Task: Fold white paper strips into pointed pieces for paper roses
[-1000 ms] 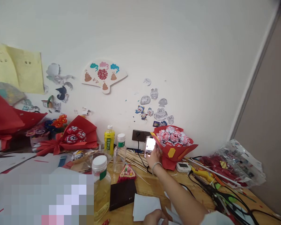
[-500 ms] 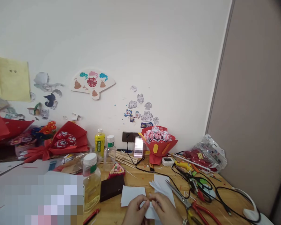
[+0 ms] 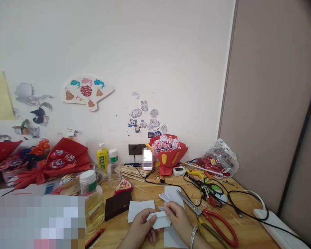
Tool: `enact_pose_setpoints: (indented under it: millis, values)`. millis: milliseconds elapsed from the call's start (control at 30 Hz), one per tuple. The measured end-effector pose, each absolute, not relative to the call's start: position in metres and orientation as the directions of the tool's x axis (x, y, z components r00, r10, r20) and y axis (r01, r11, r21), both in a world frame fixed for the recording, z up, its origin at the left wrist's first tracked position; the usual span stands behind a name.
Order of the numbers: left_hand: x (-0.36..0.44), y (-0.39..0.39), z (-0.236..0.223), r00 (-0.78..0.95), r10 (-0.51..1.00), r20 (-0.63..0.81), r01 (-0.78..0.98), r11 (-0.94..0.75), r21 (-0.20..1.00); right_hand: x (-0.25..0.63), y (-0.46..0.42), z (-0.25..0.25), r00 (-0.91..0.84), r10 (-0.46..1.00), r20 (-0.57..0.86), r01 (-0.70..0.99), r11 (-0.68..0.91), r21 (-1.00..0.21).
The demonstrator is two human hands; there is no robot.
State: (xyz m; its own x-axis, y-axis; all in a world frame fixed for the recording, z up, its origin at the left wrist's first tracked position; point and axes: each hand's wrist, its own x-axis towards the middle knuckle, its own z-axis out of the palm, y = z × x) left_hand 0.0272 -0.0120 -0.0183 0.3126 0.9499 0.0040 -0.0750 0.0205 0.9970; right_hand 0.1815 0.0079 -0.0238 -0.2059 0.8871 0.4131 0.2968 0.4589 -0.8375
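Pinching a small piece of folded white paper (image 3: 159,222), the grip of the left hand (image 3: 144,223) closes thumb over fingers at its left end, while the right hand (image 3: 176,215) nips its right end; the paper is held just above the table (image 3: 115,235), near its front edge. At far left, a red-wrapped bouquet (image 3: 77,155) lies on its side behind loose sheets, part of which is blurred out. Next comes a large white-capped bottle (image 3: 94,211) of pale yellow liquid, with a red pen (image 3: 95,236) near its foot. Behind it stand a yellow drink bottle (image 3: 102,159) and a clear bottle (image 3: 114,175). A dark flat box (image 3: 118,206) lies right of the large bottle, a stack of white paper (image 3: 140,209) just beside the left hand. A phone (image 3: 147,160) stands upright at the wall, left of an upright red bouquet (image 3: 168,159). A long white sheet (image 3: 173,238) runs beneath the right hand. Further right lie open red-handled scissors (image 3: 197,209), then a white power strip (image 3: 274,230).
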Motion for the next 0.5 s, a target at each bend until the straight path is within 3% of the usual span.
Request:
enact_pose_setpoints:
  millis: [233,500]
  values:
    - [0.0216,-0.0073,-0.0197,0.212,0.976,-0.051,-0.187,0.092,0.978,0.1785,0.0092,-0.0265,-0.27,0.927,0.261,-0.056,0.255,-0.965]
    - [0.0176,-0.011,-0.0154,0.342,0.935,-0.093,-0.026,0.109,0.994,0.1747,0.0099,-0.0323,-0.295,0.925,0.239,-0.04,0.238,-0.971]
